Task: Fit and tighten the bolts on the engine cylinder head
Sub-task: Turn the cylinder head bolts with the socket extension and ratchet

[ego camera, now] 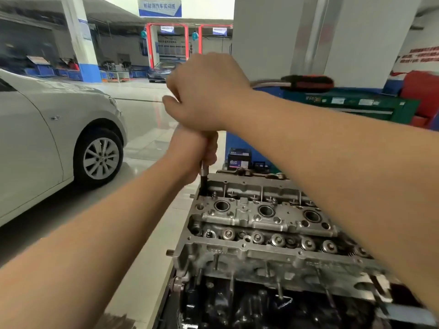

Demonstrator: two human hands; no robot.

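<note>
— Grey metal everywhere; where's the tool?

— My left hand [202, 153] is curled round its shaft [203, 179], just below my right hand [204, 93], which closes over the top. The handle is hidden.

— And the bolt?

— Hidden too. The shaft drops into a hole at the cylinder head's [261, 217] far-left corner, under my left hand.

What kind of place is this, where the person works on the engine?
Most likely a car repair or training workshop. A white car stands on the glossy floor, red vehicle lifts with another car are behind, and a green tool cabinet stands beyond the cylinder head.
</note>
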